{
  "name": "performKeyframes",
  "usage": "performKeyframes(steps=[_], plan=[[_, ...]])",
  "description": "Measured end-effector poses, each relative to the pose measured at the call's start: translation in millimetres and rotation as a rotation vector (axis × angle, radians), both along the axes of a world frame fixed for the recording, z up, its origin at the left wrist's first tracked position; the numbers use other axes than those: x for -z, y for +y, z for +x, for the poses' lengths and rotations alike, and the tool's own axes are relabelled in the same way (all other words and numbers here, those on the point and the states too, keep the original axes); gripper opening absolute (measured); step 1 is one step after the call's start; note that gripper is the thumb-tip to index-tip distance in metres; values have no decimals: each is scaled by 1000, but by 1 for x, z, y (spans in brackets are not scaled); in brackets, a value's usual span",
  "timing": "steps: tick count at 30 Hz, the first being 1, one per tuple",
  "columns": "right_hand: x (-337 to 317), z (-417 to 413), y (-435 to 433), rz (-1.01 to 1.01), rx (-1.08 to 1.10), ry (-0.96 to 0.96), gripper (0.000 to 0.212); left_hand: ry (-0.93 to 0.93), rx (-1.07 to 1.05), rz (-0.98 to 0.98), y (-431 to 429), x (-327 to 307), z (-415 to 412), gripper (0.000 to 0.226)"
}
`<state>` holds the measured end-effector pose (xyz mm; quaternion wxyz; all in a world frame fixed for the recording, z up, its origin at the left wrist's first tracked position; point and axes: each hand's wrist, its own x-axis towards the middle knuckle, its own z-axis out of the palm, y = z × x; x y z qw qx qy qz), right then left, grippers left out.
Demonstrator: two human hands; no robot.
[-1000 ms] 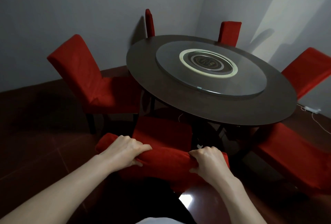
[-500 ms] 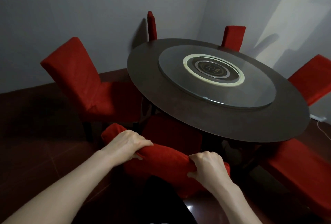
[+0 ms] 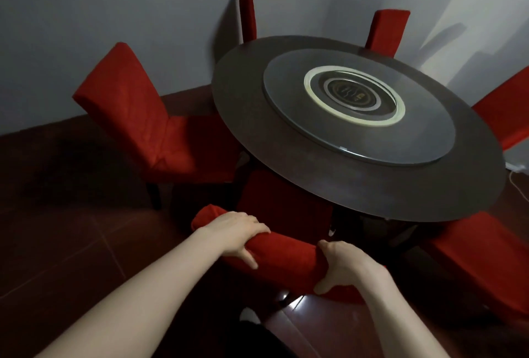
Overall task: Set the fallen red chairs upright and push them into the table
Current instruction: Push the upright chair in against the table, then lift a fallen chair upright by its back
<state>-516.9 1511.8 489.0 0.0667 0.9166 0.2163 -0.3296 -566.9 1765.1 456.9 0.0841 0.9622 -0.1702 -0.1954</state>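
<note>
A red chair (image 3: 286,251) stands upright right in front of me, its seat tucked partly beneath the dark round table (image 3: 286,151). My left hand (image 3: 237,231) grips the left end of the chair's top rail. My right hand (image 3: 343,266) grips the right end of the same rail. Another red chair (image 3: 148,128) stands upright at the table's left side. At the lower right a red chair (image 3: 483,260) lies low beside the table, tilted.
A glass turntable (image 3: 357,105) covers the table's middle. Two more red chairs (image 3: 386,31) stand at the far side against the grey wall, and one (image 3: 506,105) at the right. A white cable (image 3: 518,183) runs along the dark tiled floor at the right.
The chair in my hands has slid forward, its seat going further under the table. My view has moved closer to the table.
</note>
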Motion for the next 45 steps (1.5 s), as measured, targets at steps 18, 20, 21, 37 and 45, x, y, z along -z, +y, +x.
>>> performKeyframes(steps=[18, 20, 21, 37, 45], plan=[[-54, 137, 384, 530, -223, -192, 71, -358, -429, 94, 342, -80, 63, 53], [-57, 140, 434, 563, -239, -228, 69, -382, -440, 97, 390, -82, 69, 54], [-56, 143, 460, 583, -236, -258, 67, -395, -439, 95, 416, -83, 72, 54], [-26, 170, 757, 485, 0, -252, 62, -393, -276, 51, 756, -72, 135, 56], [14, 256, 858, 496, 105, -261, 52, -364, -51, 74, 858, -42, 272, 62]])
